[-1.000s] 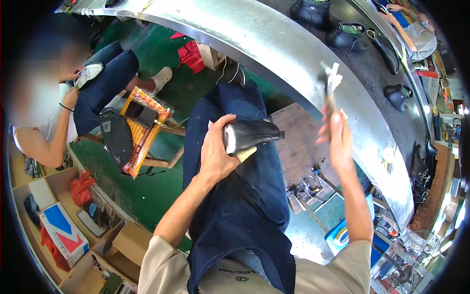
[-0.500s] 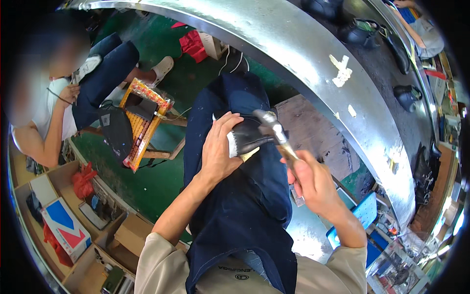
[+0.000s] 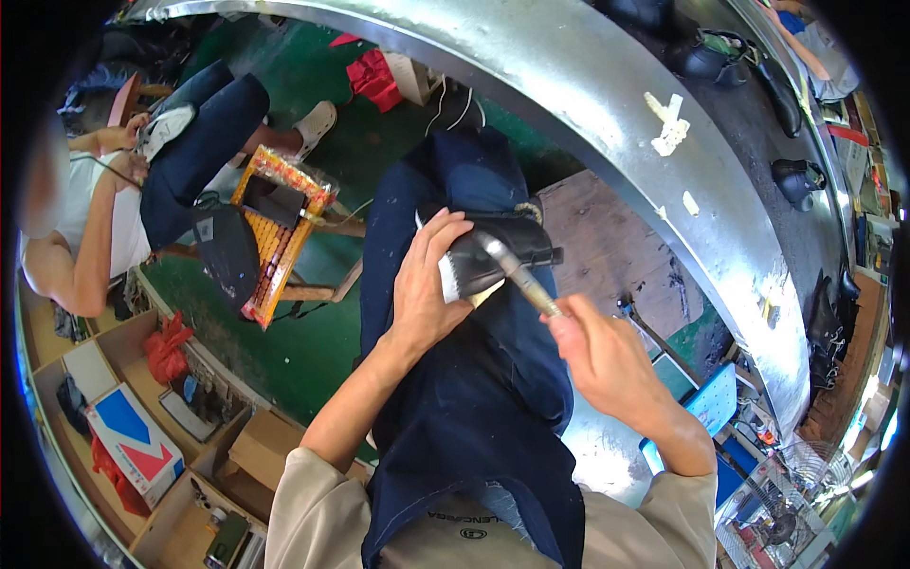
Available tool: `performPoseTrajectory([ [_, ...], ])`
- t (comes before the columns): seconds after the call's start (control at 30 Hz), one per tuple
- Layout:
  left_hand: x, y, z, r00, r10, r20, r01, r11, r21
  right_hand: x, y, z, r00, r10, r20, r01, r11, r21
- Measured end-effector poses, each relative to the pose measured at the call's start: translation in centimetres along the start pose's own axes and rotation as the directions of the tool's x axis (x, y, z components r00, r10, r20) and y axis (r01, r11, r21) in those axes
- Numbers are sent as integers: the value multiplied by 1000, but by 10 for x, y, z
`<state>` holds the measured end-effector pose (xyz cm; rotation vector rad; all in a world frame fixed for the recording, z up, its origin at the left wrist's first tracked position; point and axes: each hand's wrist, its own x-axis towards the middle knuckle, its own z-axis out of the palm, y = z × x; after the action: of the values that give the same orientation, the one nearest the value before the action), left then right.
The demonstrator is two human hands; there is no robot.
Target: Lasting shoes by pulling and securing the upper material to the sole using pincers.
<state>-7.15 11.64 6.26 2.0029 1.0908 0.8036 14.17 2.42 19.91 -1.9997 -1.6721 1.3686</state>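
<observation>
At the centre of the frame, a glossy, black leather-looking shoe (image 3: 519,235) lies over the dark-blue cloth apron (image 3: 455,417), its white-edged end clasped by the left hand (image 3: 425,284). It looks firm but slick, best gripped round that end. The right hand (image 3: 607,356) wraps the slim handle of a metal-headed hammer (image 3: 521,279), probably head-heavy. The broad, shiny metal bench (image 3: 569,85), curving through upper right, could limit wide movement; a yellow slatted stool (image 3: 273,250) stands left.

Blk shoe (image 3: 524,239) w/ wht edge under hammer (image 3: 521,279).
</observation>
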Motion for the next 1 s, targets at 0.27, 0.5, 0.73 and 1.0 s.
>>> performPoseTrajectory([
  [0.27,-2,2,0,999,-32,-8,32,999,-43,-3,5,13,998,-50,-33,51,998,27],
  [0.5,2,-8,5,999,-32,-32,30,996,-80,5,14,19,990,-28,-136,47,990,136],
  [0.73,6,-2,-57,973,-216,87,191,531,-826,3,41,-35,811,246,-531,-10,913,408],
  [1.0,-2,7,-85,993,71,99,106,-104,-989,29,129,-97,602,69,-795,-443,857,-261],
])
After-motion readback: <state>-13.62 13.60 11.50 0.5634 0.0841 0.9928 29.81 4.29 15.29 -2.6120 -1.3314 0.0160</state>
